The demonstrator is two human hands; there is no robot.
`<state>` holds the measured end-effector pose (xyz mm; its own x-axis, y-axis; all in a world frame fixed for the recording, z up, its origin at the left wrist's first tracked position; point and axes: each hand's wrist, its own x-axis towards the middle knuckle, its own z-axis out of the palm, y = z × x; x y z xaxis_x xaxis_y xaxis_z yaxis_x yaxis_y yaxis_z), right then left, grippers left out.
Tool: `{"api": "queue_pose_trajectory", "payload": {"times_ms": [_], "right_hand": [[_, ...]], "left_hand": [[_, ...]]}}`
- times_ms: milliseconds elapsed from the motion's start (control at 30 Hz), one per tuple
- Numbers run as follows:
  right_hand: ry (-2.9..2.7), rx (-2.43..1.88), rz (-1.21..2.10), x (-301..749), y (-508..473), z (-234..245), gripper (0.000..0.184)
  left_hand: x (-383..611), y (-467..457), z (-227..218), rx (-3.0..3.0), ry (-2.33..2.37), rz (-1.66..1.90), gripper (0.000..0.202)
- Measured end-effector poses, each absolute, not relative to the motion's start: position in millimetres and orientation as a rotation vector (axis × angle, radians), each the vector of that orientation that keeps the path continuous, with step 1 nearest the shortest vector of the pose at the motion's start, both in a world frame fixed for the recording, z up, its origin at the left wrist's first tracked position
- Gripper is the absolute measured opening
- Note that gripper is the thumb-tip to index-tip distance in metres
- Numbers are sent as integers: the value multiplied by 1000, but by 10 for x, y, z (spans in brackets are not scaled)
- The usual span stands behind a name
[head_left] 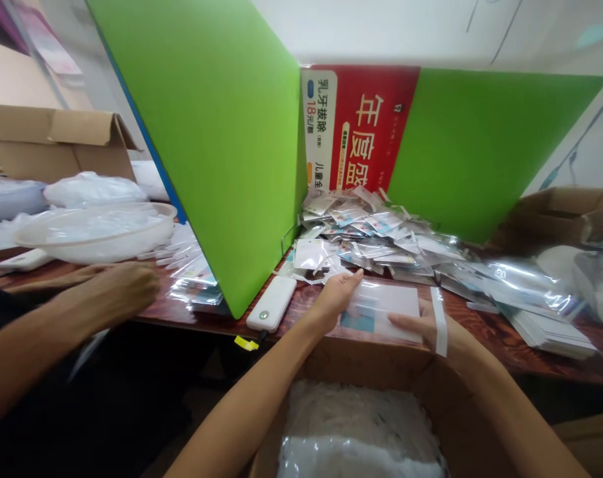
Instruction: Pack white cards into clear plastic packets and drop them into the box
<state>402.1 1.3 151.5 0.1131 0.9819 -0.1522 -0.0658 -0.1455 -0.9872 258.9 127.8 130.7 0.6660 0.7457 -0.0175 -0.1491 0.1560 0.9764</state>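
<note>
A white card with a blue patch, in a clear plastic sleeve (398,302), is between my two hands above the table's front edge. My left hand (337,299) is closed with thumb and fingers pinching the sleeve's left side. My right hand (423,326) grips the right end, thumb on top of the card. A white strip (439,325) crosses the back of my right hand; whether it is part of the sleeve I cannot tell. Just behind my hands lies a heap of bagged cards (371,229). Below them is a cardboard box (341,358) holding clear plastic bags (361,425).
Green partition boards (221,153) stand left and behind. A white power bank (272,304) lies by the left board. At right are a card stack (544,328) and shiny plastic packs (525,282). A co-worker's hands (117,289) work at left, near a plastic basin (107,232).
</note>
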Motion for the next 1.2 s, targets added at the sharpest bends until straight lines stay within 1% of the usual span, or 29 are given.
{"api": "queue_pose_trajectory", "payload": {"times_ms": [167,333,433,500,567,667,700,767,833,867,1000,1100,1167,1200], "right_hand": [[-934,-1352,1207,3986,10,1556,59],[-842,-1366,1122,4050,-71,1562,44],[-797,-1369,1069,4058,-112,1606,37],[-832,-1391,1007,4044,-125,1649,38],[-867,-1428,918,4032,-123,1673,41],[-843,-1459,826,4039,-89,1642,47],[-830,-1439,820,4044,-71,1619,48],[-812,-1335,837,4046,-35,1572,46],[-799,-1221,880,4027,-6,1540,44],[-794,-1185,896,4009,4,1532,45],[-813,-1203,943,3929,34,1529,46],[-791,-1269,984,3907,64,1525,47],[-785,-1299,896,3912,71,1529,52],[-806,-1324,782,3916,64,1538,54]], "left_hand": [[2649,1228,1324,1317,599,741,45],[2737,1207,1289,1379,605,731,48],[2748,1263,1235,1444,745,801,50],[2732,1302,1218,1542,869,896,49],[2705,1309,1235,1770,913,1052,46],[2670,1232,1299,2283,716,1261,39],[2664,1191,1317,2437,595,1257,42],[2658,1114,1331,2685,380,1161,54],[2659,1067,1312,2871,292,1052,67],[2659,1060,1295,2939,298,1017,69],[2642,1107,1221,3078,381,941,60],[2622,1152,1205,2996,403,987,57],[2615,1163,1229,2816,385,1047,54],[2613,1161,1253,2700,360,1057,51]]}}
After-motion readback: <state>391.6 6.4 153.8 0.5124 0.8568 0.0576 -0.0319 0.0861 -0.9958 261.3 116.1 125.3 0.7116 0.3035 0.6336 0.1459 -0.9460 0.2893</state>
